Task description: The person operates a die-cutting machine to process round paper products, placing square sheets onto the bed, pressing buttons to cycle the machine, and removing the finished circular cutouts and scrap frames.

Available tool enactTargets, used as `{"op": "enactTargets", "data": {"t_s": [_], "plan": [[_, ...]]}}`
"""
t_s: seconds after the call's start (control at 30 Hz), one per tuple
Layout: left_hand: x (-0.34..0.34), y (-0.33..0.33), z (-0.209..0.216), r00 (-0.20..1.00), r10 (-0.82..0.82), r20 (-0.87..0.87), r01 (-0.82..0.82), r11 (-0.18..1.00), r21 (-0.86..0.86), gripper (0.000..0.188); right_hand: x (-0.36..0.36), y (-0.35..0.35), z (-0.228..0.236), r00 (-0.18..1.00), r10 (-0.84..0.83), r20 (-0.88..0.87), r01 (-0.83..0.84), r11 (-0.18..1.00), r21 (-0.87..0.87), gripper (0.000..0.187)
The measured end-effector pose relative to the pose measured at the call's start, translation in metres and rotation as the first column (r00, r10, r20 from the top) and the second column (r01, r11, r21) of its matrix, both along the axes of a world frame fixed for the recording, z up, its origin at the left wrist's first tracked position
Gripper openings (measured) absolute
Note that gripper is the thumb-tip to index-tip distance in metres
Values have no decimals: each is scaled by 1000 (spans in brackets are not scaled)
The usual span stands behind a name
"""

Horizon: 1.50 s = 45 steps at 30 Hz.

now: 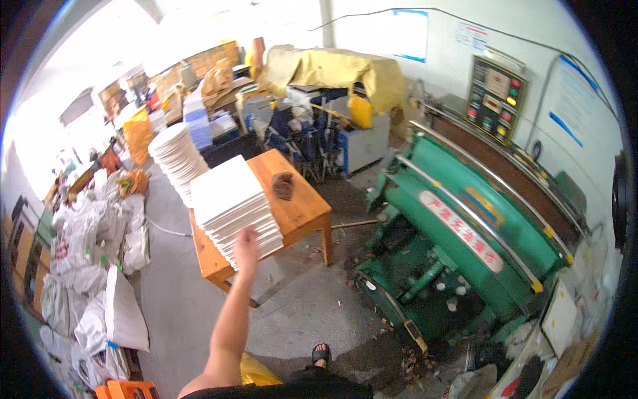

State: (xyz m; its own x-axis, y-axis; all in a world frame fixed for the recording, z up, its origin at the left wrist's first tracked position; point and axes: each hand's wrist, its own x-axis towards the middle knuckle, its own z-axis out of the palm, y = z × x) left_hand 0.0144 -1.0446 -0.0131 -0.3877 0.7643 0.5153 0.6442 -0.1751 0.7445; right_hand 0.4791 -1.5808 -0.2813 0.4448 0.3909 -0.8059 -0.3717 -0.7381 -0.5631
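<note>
My left hand (246,251) reaches forward to the near side of a stack of white square sheets or boards (229,193). It is at the stack's edge, but blur and the angle hide its fingers, so I cannot tell whether it grips a sheet. The stack lies in uneven layers on a wooden table (292,206). Behind it to the left rises a tall pile of round-edged white pieces (176,156). A small dark brown object (282,186) sits on the tabletop right of the stack. My right hand is out of view.
A large green machine (458,219) with metal rails fills the right side, below a control panel (495,100). White sacks (100,233) are heaped along the left. A yellow cover (339,70) drapes equipment behind. Debris (399,346) litters the floor beside the machine.
</note>
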Motion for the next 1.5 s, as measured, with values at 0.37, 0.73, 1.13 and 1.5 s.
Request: {"op": "enactTargets", "data": {"t_s": [0.37, 0.73, 1.13, 1.5], "plan": [[-234, 70, 35, 868, 232, 439, -39, 913, -405, 37, -62, 209, 7, 904, 428, -9, -422, 894, 151, 34], [-207, -35, 28, 243, -127, 962, 365, 931, 30, 42, -38, 171, -9, 915, 397, -72, -402, 913, -75, 31], [-67, 31, 60, 76, -445, 892, 573, 752, 326, 48, -30, 163, -34, 910, 405, -94, -413, 905, -99, 31], [128, 26, -22, 19, -164, 986, 957, 288, 30, 65, 17, 291, 313, 972, -63, 227, -121, 693, 710, 29]]}}
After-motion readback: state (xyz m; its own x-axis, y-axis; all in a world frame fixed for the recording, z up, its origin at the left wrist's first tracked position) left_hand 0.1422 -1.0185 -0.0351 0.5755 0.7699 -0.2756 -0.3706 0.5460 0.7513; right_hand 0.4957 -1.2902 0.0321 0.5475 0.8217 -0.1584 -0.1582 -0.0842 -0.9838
